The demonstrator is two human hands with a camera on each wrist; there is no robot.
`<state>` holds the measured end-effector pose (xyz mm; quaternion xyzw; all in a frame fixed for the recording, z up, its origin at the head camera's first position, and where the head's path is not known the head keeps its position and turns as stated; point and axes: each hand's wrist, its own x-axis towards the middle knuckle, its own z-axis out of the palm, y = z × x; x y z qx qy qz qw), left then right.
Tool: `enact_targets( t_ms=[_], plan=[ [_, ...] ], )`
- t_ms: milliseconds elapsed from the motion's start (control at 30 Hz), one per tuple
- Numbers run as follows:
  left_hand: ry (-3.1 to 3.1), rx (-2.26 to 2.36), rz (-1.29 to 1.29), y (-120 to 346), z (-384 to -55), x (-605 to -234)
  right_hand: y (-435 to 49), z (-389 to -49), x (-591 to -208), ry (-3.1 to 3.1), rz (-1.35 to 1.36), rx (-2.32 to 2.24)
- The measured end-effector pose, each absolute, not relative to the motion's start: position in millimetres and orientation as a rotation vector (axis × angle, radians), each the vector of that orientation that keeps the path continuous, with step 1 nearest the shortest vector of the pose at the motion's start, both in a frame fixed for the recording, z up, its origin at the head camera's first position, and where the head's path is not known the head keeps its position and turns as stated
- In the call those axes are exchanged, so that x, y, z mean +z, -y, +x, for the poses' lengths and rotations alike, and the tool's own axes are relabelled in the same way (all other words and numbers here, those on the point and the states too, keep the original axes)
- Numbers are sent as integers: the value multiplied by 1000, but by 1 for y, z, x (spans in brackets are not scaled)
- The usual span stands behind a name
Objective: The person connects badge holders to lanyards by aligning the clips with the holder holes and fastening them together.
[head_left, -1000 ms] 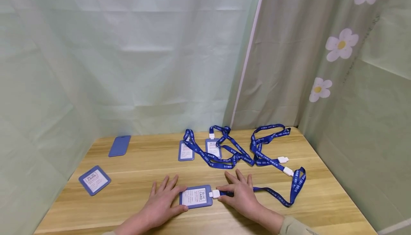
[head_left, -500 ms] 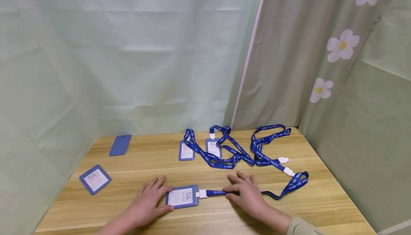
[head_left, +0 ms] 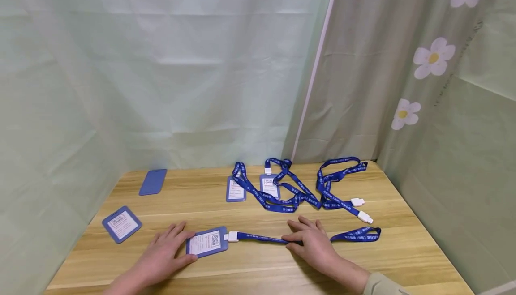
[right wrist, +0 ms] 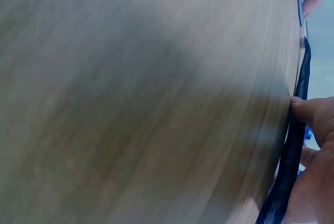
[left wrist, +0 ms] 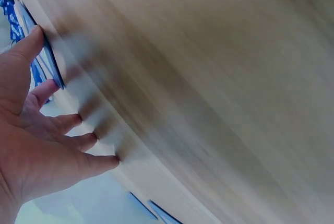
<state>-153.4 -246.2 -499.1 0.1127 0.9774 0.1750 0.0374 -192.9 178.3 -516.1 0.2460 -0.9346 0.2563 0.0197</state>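
Note:
My left hand (head_left: 161,250) holds a blue ID badge holder (head_left: 207,242) at its left end, thumb on the near edge and index finger on the far edge. The left wrist view shows the holder (left wrist: 51,59) edge-on between thumb and index finger, the other fingertips touching the table. A white plastic clip (head_left: 232,236) joins the holder to a blue printed lanyard (head_left: 262,238). Further along this strap, my right hand (head_left: 316,245) pinches it between thumb and index finger. Beyond that hand the strap ends in a flattened loop on the right.
Two badge holders (head_left: 235,189) (head_left: 269,185) lie at the back under tangled lanyards (head_left: 278,206). Another lanyard (head_left: 336,176) with white clips (head_left: 365,217) is at back right. On the left are a face-up holder (head_left: 122,224) and a plain blue one (head_left: 152,182). Curtains surround the wooden table (head_left: 242,277).
My left hand has moved left with the badge holder, drawing the lanyard through my right hand's place. The strap is straighter now, and its right-hand loop has flattened.

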Motion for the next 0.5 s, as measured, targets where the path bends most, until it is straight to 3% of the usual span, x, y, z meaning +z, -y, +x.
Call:
enact_targets(
  t_ms=[500],
  plan=[
    [-3142, 444, 282, 271, -150, -501, -198, -189, -518, 2899, 1000, 694]
  ],
)
